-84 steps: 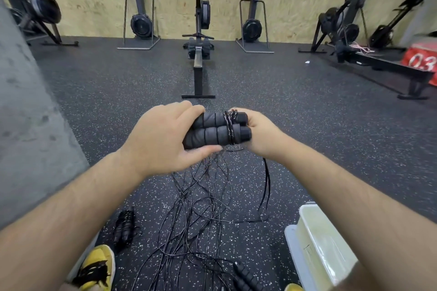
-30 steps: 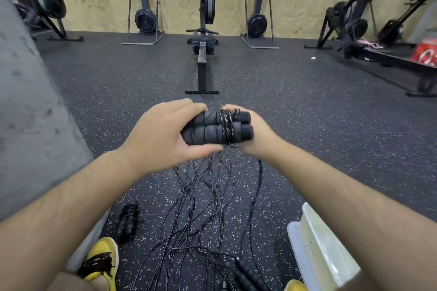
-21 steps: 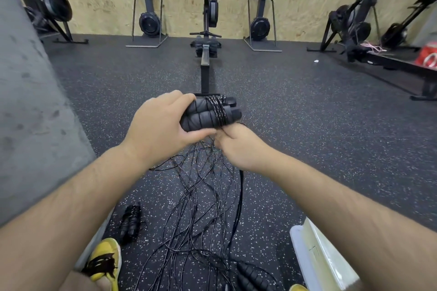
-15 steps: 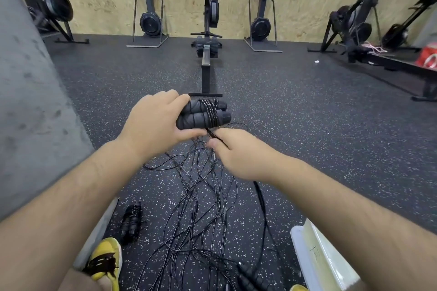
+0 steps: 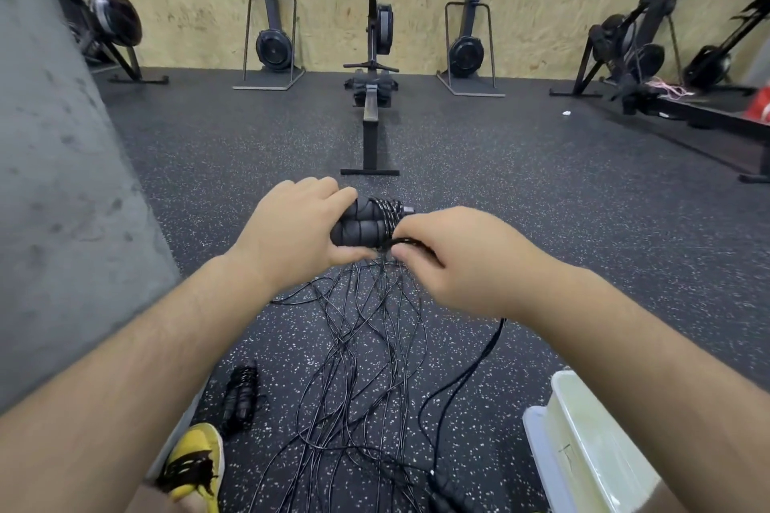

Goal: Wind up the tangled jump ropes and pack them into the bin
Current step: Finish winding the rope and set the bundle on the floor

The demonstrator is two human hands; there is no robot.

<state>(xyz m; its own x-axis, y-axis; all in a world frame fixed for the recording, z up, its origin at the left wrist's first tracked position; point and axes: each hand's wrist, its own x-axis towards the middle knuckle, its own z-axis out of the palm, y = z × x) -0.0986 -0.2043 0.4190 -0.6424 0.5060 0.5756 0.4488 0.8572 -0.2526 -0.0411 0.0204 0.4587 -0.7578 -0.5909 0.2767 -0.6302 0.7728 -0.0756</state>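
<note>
My left hand grips two black foam jump-rope handles held side by side, with several turns of black cord wrapped round their right end. My right hand pinches the cord right beside the handles. A tangle of thin black ropes hangs from the handles down to the floor. A wound-up rope bundle lies on the floor at the lower left. The pale plastic bin stands at the lower right, partly hidden by my right forearm.
A rowing machine stretches straight ahead on the speckled rubber floor. More machines line the plywood back wall and the right side. A grey concrete wall rises on the left. My yellow shoe is at the bottom.
My right hand has carried the cord round the handles, adding turns to the wrap, and came back up beside them. The left hand kept its hold on the handles.
</note>
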